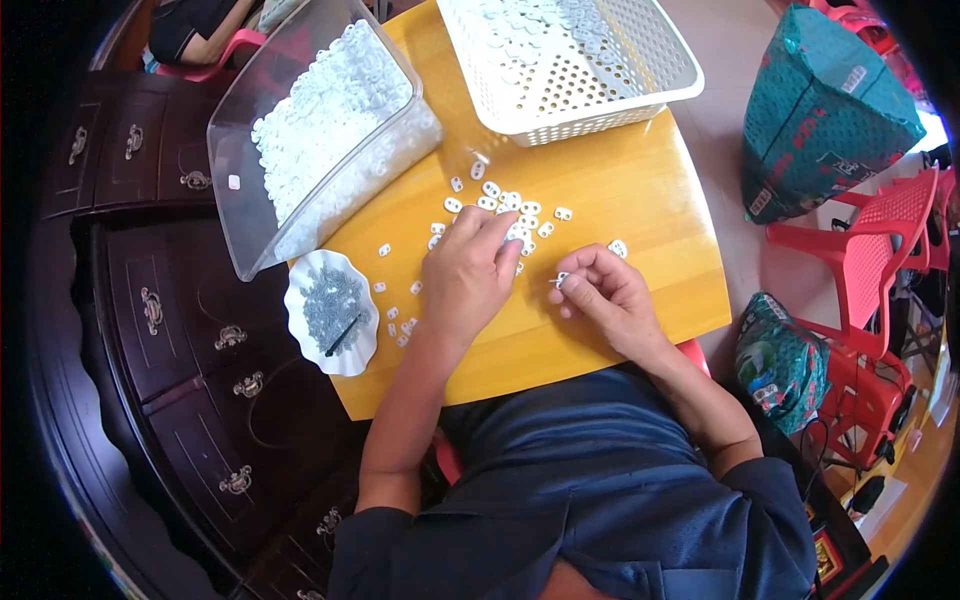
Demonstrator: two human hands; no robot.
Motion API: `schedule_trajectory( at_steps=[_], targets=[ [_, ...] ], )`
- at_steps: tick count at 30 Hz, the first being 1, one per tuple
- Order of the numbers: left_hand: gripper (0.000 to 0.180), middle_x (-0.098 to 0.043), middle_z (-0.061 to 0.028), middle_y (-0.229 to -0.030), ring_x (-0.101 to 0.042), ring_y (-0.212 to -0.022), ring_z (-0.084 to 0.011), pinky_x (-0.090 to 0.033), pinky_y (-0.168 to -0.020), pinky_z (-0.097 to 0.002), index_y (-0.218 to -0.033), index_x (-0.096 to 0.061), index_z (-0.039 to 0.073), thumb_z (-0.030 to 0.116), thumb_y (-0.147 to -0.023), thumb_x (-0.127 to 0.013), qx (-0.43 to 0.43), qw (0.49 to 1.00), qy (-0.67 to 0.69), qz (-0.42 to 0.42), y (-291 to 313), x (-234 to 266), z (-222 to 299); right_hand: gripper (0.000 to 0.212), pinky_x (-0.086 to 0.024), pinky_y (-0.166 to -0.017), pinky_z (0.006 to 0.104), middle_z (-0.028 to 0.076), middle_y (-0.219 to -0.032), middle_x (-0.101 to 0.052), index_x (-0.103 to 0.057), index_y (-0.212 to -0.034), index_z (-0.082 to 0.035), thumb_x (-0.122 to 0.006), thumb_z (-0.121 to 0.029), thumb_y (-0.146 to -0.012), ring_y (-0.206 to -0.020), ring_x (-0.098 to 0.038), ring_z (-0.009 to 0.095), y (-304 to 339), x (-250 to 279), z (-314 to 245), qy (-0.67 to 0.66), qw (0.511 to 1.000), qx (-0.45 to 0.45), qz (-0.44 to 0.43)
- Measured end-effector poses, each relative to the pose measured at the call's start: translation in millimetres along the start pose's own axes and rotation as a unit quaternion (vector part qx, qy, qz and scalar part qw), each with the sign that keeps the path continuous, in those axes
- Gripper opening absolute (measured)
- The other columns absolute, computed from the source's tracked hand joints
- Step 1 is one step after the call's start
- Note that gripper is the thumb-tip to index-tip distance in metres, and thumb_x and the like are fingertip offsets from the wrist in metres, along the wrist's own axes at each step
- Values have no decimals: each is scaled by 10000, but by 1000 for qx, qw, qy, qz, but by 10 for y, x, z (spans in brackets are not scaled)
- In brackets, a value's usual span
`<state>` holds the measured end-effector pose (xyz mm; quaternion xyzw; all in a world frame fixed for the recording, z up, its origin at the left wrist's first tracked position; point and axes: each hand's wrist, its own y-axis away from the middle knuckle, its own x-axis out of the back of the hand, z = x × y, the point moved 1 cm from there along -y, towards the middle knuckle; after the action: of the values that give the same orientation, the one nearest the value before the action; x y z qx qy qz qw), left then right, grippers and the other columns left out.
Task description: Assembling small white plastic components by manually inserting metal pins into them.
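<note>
A heap of small white oval pieces with two holes [529,208] lies on the yellow tabletop. My left hand [468,268] reaches over the near side of this heap, its index finger and thumb apart among the pieces; the other fingers are partly hidden. To the right, my right hand [612,300] pinches one small white two-hole piece [563,278] between thumb and fingers. A thin metallic bit sticks out of that piece toward the left. Behind this hand, a few more white pieces [618,248] sit together on the table.
A clear bin [238,215] full of white pieces stands at the far left. Below it, a scalloped white dish [364,352] holds small grey metal parts and a dark thin tool. At the back is a white perforated basket [600,122]. Red chairs [868,240] and green bags [800,130] stand right.
</note>
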<state>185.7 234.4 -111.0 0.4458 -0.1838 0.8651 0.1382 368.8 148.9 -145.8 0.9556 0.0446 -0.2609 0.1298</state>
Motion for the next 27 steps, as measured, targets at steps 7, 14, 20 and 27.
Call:
schedule_trajectory(
  at_steps=[7, 14, 20, 27],
  targets=[
    [142, -647, -96, -961, -677, -835, -323, -549, -715, -434, -985, -686, 71, 70, -853, -741, 8, 1000, 9, -11, -73, -148, -28, 123, -509, -715, 227, 42, -945, -660, -576, -1151, 3, -567, -69, -1052, -799, -613, 78, -43, 78, -55, -2, 1000, -5, -2],
    [94, -661, -77, -924, -669, -746, -187, -532, -640, -315, -988, -638, 27, -9, -906, -666, 92, 978, 188, 6, 11, -3, 20, 128, -506, -711, 223, 46, -929, -675, -579, -1149, 4, -570, -79, -1052, -778, -604, 77, -61, 73, -30, 11, 1000, -3, 4],
    [106, -669, -33, -898, -606, -782, -58, -507, -680, -241, -1080, -609, -1, -6, -974, -618, 188, 878, 439, -36, 268, 18, -2, 134, -507, -707, 224, 45, -922, -687, -583, -1153, 4, -573, -80, -1050, -760, -604, 75, -36, 10, 15, 15, 1000, 5, 13],
    [186, -660, -18, -905, -602, -790, -61, -501, -717, -206, -1188, -635, 10, 10, -1005, -601, 188, 830, 522, -57, 424, 2, 53, 146, -509, -712, 222, 37, -915, -689, -586, -1166, -2, -576, -90, -1050, -765, -609, 74, -5, -20, 89, 14, 1000, 1, 13]
  ],
)
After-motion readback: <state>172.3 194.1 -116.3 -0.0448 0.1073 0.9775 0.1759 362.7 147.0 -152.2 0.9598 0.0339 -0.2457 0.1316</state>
